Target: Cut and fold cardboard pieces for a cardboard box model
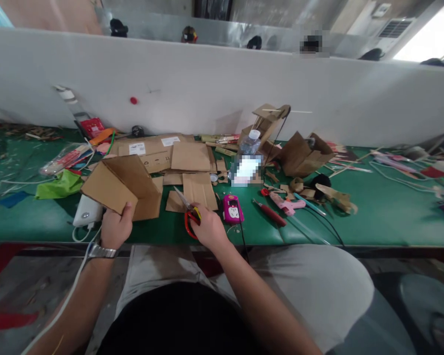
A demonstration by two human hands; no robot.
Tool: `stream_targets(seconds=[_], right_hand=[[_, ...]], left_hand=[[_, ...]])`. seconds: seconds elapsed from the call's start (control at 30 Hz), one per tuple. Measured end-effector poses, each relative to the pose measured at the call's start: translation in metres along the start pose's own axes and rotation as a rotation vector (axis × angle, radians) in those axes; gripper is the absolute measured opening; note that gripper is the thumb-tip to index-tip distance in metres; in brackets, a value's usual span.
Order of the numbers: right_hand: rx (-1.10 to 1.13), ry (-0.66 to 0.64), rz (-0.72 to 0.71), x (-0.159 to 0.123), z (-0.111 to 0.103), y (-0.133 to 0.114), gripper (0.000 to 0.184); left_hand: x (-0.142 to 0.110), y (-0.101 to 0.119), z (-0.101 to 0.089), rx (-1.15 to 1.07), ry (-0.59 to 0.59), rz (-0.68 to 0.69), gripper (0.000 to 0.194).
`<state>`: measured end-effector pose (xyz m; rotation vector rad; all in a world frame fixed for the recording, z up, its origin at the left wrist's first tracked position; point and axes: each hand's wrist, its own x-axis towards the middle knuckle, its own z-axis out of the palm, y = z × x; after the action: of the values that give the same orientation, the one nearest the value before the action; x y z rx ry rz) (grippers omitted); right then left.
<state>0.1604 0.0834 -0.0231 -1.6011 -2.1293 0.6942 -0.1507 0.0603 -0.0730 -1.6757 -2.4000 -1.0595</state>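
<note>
My left hand (117, 227) grips a folded piece of cardboard (111, 185) by its lower edge, thumb on the near face. The piece is bent into panels that stand apart at an angle. In my right hand (211, 228) is a pair of scissors (187, 204) with red and yellow handles; its blades point up and left, away from me. Flat cardboard pieces (200, 190) lie just past the blades. A white power bank (87, 211) with a cable sits beside my left hand. Right of my right hand is a magenta power socket (233, 209).
On the green table (385, 212) lie a red-handled tool (270, 213), a pink glue gun (286, 203) and cardboard scraps. Behind them stand a plastic bottle (249, 143), a bright screen (247, 170) and an open cardboard box (303, 155). A white partition (192, 88) closes the back.
</note>
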Motion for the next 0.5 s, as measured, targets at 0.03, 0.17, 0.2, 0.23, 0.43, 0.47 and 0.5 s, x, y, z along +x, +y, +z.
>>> stream_targets(seconds=[0.03,0.17,0.2,0.23,0.43,0.47,0.5], right_hand=[[-0.001,0.008,0.001,0.000,0.000,0.001,0.051],[0.004,0.032,-0.005,0.001,-0.003,0.005,0.050],[0.007,0.037,-0.011,0.001,-0.005,0.006,0.050],[0.009,0.043,-0.019,0.000,-0.006,0.006,0.050],[-0.047,0.090,-0.029,-0.002,-0.013,0.014,0.050],[-0.059,0.100,-0.025,-0.002,-0.014,0.015,0.049],[-0.070,0.107,-0.020,-0.002,-0.014,0.016,0.049]], left_hand=[[-0.003,0.002,-0.002,0.000,0.004,0.011,0.057],[-0.014,0.012,-0.008,-0.018,0.077,0.125,0.053],[-0.015,0.014,-0.009,-0.025,0.096,0.161,0.054],[-0.017,0.016,-0.009,-0.030,0.107,0.189,0.054],[-0.026,0.026,-0.003,-0.031,0.029,0.264,0.057],[-0.029,0.027,-0.001,-0.036,-0.001,0.277,0.058],[-0.032,0.028,0.002,-0.042,-0.030,0.285,0.058]])
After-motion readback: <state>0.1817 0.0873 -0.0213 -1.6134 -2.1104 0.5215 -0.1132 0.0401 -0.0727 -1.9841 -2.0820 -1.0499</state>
